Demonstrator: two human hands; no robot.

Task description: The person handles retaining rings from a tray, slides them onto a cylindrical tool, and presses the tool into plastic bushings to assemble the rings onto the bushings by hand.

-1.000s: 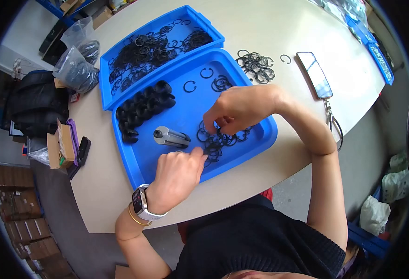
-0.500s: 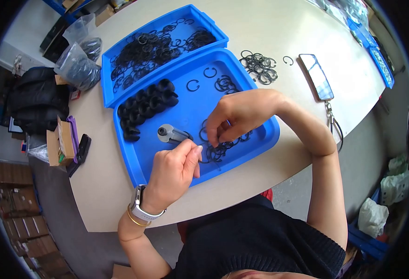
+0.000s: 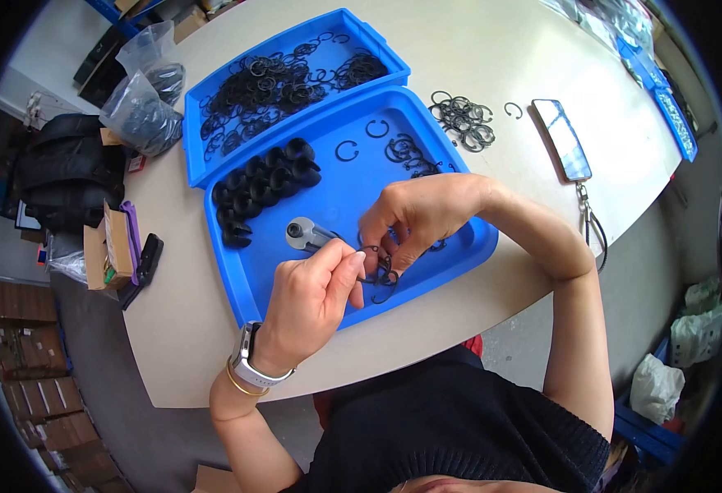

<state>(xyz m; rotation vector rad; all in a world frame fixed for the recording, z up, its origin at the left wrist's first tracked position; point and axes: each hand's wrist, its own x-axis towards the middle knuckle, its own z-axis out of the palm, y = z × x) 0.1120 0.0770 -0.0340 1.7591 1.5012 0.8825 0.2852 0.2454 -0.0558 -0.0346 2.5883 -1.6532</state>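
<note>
My left hand [image 3: 307, 300], with a watch on its wrist, is closed in a pinch at the front of the blue tray [image 3: 233, 283]. A thin black retaining ring shows at its fingertips. My right hand [image 3: 422, 218] bends down over the tray, its fingers closed on a small tangle of black retaining rings [image 3: 385, 278] that meets the left fingertips. Just beyond the left hand lies a grey cylindrical piece [image 3: 307, 234] with a round end, partly hidden by that hand. More rings [image 3: 403, 150] lie in the tray beyond my right hand.
Rows of black cup-shaped parts [image 3: 266, 185] fill the tray's left side. Behind stands a blue bin [image 3: 400, 70] with many rings. On the table are a ring pile [image 3: 463, 122], a phone [image 3: 562, 140], plastic bags [image 3: 140, 115] and a small cardboard box [image 3: 108, 251].
My right hand has come nearer to the left fingertips and raised some rings from the heap. The left hand stays almost where it was. The whole view has shifted slightly.
</note>
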